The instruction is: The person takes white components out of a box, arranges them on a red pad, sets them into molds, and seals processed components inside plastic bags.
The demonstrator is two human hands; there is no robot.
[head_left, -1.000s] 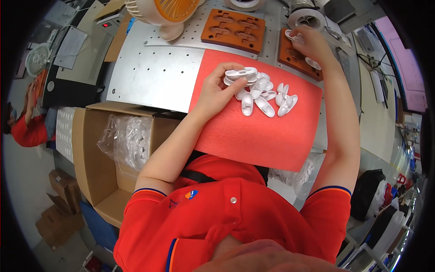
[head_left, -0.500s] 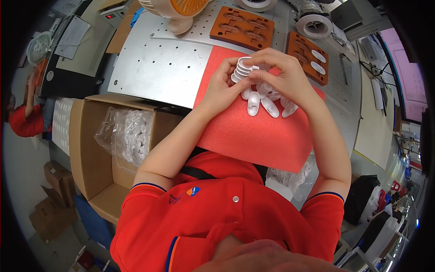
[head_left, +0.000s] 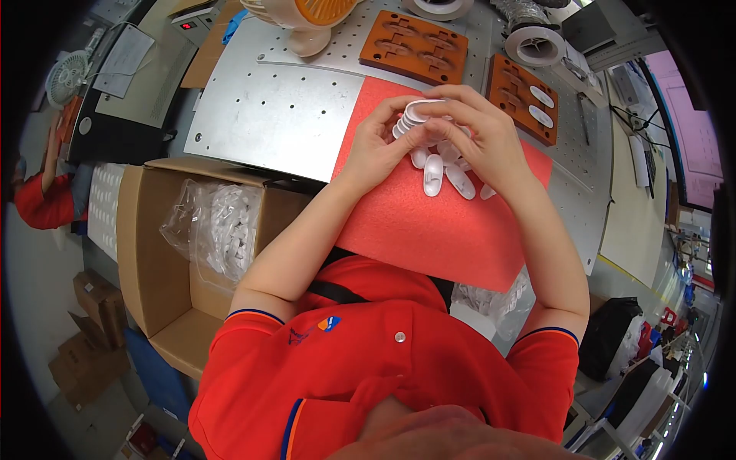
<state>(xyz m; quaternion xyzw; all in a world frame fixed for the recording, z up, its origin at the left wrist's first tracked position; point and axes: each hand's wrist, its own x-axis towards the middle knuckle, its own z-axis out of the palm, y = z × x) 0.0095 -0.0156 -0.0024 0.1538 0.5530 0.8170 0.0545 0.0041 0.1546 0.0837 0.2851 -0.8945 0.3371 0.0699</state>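
Observation:
Several white oval plastic parts are stacked together in my left hand (head_left: 382, 146), whose fingers wrap round the stack (head_left: 409, 117). My right hand (head_left: 479, 132) curves over the top of the same stack, its fingers bent; what its fingertips pinch is hard to make out. Below and between the hands, loose white oval parts (head_left: 433, 176) lie on a red foam mat (head_left: 437, 230). Part of that loose pile is hidden under my right hand.
Behind the mat are two orange fixture blocks (head_left: 414, 47) (head_left: 523, 98), the right one with two white ovals. A fan (head_left: 310, 38) stands at the back. An open carton (head_left: 165, 253) with bagged white parts is at left. A person (head_left: 46, 195) is at far left.
My right hand has shifted slightly right and down over the loose parts, covering more of them. The stack in my left hand has tilted a little.

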